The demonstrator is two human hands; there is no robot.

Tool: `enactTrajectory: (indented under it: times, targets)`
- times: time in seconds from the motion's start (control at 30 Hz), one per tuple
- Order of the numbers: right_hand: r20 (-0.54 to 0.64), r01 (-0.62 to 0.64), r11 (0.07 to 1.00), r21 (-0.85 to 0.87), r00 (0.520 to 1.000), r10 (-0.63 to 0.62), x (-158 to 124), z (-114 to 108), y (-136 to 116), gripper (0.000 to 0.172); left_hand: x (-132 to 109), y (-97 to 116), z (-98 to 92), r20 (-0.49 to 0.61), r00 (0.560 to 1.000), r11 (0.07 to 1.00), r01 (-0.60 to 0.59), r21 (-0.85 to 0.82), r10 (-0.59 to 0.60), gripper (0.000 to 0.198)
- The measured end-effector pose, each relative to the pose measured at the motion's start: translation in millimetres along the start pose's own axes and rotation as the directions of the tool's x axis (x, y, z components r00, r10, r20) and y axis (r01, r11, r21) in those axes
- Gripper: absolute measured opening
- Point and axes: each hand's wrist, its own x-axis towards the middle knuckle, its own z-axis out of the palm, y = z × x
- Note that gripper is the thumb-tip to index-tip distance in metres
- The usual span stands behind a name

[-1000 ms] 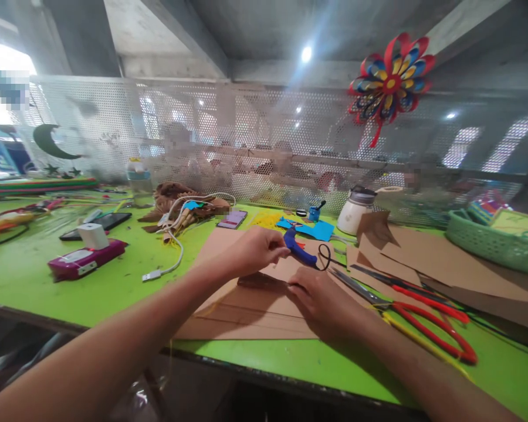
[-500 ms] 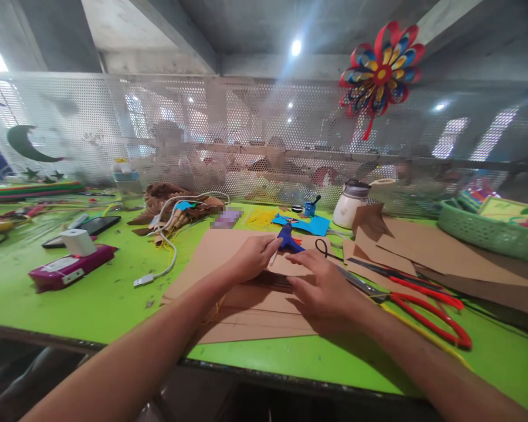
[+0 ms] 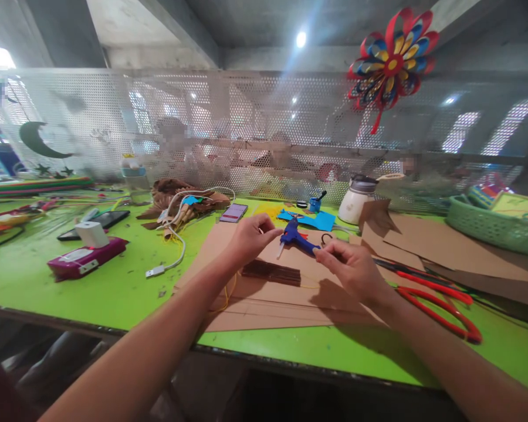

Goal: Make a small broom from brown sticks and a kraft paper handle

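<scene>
So you've got a green table [image 3: 70,299] with a cardboard sheet [image 3: 273,310] on it. Your left hand [image 3: 251,239] has its fingers curled, can't tell if they're gripping anything. Your right hand [image 3: 354,268] is pinching. A brown strip [image 3: 273,273] lies on the cardboard. The blue glue gun [image 3: 301,241] is between your hands, handle end in your right fingertips, glue stick [image 3: 280,251] poking out.

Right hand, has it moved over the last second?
Yes: the right hand has shifted rightward, closer to the loop handle of the large red-handled scissors, and hides the blades seen earlier.
</scene>
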Motion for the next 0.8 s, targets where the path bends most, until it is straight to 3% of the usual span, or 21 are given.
enactTrajectory:
  times: [0.1,0.23,0.33,0.47,0.57,0.67,0.73,0.8]
  targets:
    - [0.031,0.02,0.997,0.078,0.999,-0.022,-2,-1,-6,0.036,-1,4,-1.8,0.037,0.999,1.0,0.011,0.015,-0.011,0.029]
    - [0.158,0.028,0.968,0.248,0.985,-0.069,-5,-5,-13,0.044,-2,10,-5.4,0.133,0.991,1.0,-0.005,0.004,0.004,0.039]
    - [0.263,0.058,0.969,0.241,0.957,-0.123,-9,-11,-24,0.042,-1,13,-8.1,0.146,0.989,1.0,-0.011,-0.029,0.016,0.046]
    - [0.506,0.11,0.992,0.069,0.852,-0.13,-23,-28,-58,0.022,1,22,-18.1,0.136,0.99,0.999,0.041,-0.033,-0.036,0.048]
    - [0.678,0.119,0.99,-0.081,0.734,-0.032,-45,-45,-84,0.008,3,36,-29.2,0.195,0.98,0.993,-0.02,-0.119,0.043,0.039]
    - [0.755,0.035,0.978,-0.206,0.642,0.137,-74,-59,-89,0.008,-2,60,-37.5,0.333,0.931,0.979,-0.094,-0.18,0.151,0.026]
    - [0.728,-0.001,0.97,-0.242,0.661,0.182,-94,-66,-81,0.01,-13,80,-39.3,0.412,0.893,0.981,-0.135,-0.136,0.18,0.018]
    - [0.673,0.022,0.974,-0.224,0.727,0.138,-113,-72,-72,0.009,-29,102,-37.5,0.545,0.798,0.966,-0.185,-0.184,0.256,0.008]
